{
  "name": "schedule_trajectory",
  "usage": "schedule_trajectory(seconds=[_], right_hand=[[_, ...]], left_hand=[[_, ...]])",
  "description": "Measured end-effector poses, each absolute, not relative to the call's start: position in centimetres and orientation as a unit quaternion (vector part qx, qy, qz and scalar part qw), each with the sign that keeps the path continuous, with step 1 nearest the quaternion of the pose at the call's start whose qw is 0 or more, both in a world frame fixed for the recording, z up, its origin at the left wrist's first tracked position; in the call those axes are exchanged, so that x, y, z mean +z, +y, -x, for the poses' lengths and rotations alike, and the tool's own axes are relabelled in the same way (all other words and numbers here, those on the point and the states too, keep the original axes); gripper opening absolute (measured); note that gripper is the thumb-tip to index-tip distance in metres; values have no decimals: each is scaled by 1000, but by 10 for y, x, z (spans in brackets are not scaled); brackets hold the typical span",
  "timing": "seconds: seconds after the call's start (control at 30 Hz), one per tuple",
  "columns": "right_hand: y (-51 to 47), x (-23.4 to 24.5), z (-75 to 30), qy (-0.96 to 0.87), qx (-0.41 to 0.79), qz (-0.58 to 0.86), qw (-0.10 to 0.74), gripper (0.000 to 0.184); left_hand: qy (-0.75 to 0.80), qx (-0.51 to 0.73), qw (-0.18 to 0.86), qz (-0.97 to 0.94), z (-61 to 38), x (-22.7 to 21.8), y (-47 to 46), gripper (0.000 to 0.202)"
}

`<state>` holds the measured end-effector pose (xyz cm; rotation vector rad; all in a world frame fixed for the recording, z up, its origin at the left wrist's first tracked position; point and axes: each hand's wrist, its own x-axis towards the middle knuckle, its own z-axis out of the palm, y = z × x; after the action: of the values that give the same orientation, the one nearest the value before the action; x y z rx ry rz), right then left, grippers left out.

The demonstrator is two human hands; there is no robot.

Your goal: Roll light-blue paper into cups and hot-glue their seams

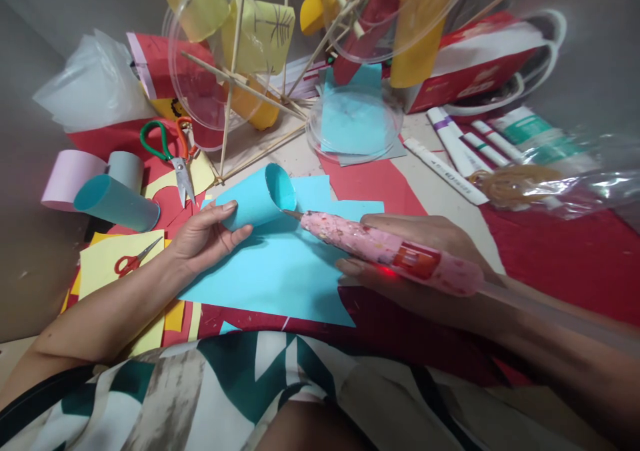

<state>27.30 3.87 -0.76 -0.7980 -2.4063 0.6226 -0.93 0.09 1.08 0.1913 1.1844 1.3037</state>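
My left hand (213, 234) is closed around a light blue paper tube (255, 197), its open end tilted toward the right. In my right hand (415, 244) is a pink hot glue gun (350, 237) with a red light glowing on its side and a clear glue stick (530, 301) sticking out at the back. The glue gun's nozzle points at the lower rim of the tube's open end; whether it touches the paper I cannot tell. Under both hands lies light blue paper (270, 277) on a red surface.
Paper tubes (117, 201), green-and-orange scissors (183, 177) and small red scissors (131, 262) lie to the left. A stick frame with clear plastic discs (233, 77) stands behind. Glue sticks or tubes (447, 171), rubber bands (513, 184) and a red bag (480, 67) are at right.
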Motion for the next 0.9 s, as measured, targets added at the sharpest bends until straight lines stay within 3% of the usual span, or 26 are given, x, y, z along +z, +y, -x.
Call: schedule_trajectory(seconds=[0.13, 0.27, 0.43, 0.63, 0.8, 0.9], right_hand=[[42, -11, -271, -884, 219, 279, 304, 44], [45, 2, -275, -882, 228, 311, 271, 35], [56, 12, -286, -862, 197, 354, 305, 37], [67, 6, -317, -872, 27, 442, 208, 43], [72, 2, -344, -843, 17, 525, 112, 35], [77, -2, -353, -828, 44, 553, 83, 32]], left_hand=[[508, 573, 637, -92, 10, 15, 1, 20], [508, 592, 615, -114, 14, 26, 0, 20], [482, 618, 590, -195, 20, 49, -7, 16], [425, 626, 555, -346, 25, 75, -18, 8], [431, 621, 523, -393, 25, 83, -20, 7], [460, 597, 511, -413, 25, 80, -21, 23]])
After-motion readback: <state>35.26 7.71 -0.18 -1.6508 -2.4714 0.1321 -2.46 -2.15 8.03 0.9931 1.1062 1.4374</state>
